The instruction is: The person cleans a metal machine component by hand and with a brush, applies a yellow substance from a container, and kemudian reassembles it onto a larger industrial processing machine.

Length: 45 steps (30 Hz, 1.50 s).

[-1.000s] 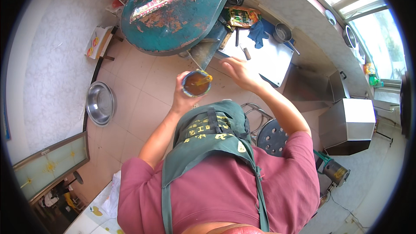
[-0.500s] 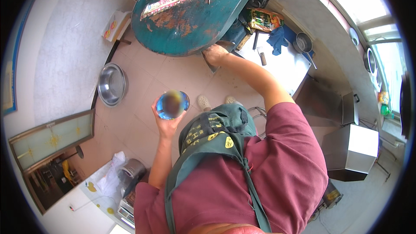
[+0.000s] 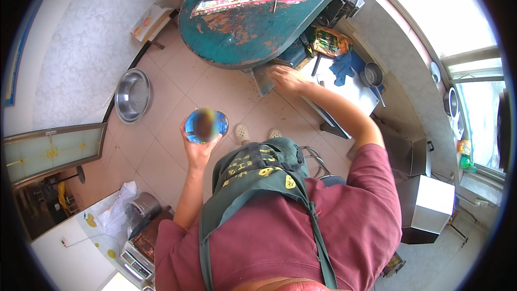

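Head cam: your L hand (image 3: 198, 151) has its fingers wrapped round the blue cup (image 3: 192, 127), 9 o'clock; R hand (image 3: 288, 80) at 1 o'clock, part-curled by the metal plate (image 3: 262, 80), can't tell if gripping.

Left hand (image 3: 197, 152) curled, right hand (image 3: 287, 79) outstretched farther forward, blurred, perhaps loosely bent

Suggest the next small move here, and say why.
Perhaps the right hand should take hold of the metal plate by the teal housing: it is right at that plate, contact unclear, while the left hand holds the blue container.
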Available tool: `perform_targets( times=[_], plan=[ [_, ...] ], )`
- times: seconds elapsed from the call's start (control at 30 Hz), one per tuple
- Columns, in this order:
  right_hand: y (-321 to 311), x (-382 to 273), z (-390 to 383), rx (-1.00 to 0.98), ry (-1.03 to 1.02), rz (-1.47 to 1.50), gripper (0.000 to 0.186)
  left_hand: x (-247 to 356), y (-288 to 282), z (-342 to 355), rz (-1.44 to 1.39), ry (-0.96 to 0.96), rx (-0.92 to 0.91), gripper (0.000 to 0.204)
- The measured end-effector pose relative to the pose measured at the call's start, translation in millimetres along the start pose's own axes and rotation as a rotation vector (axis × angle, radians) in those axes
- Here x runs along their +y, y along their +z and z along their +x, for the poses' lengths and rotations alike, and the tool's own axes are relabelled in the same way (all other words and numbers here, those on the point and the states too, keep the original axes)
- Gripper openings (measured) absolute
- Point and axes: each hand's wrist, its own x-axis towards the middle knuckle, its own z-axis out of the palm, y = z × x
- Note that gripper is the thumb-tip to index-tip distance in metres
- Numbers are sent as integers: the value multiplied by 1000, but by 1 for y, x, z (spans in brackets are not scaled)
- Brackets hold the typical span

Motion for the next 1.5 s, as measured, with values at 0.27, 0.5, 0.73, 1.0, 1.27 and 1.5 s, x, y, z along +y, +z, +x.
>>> perform_targets(
  times=[0.27, 0.5, 0.73, 1.0, 1.27, 1.5],
  plan=[
    [46, -28, -13, -157, 12, 101, 38, 1, -7, 10, 20, 65, -8, 83],
    [-73, -72, -94, -448, 519, -69, 23, -23, -4, 33, 84, 149, -99, 89],
    [-102, -147, -72, -213, 398, -111, 26, -37, 2, 53, 77, 236, -228, 91],
    [-110, -246, 9, 175, 283, 58, 13, -45, 10, 63, 28, 241, -319, 90],
    [-62, -245, 54, -13, 314, -110, 11, -49, 9, 70, 75, 358, -375, 86],
    [-76, -267, 69, -75, 389, -33, 18, -60, -4, 76, 94, 350, -400, 86]
  ],
)
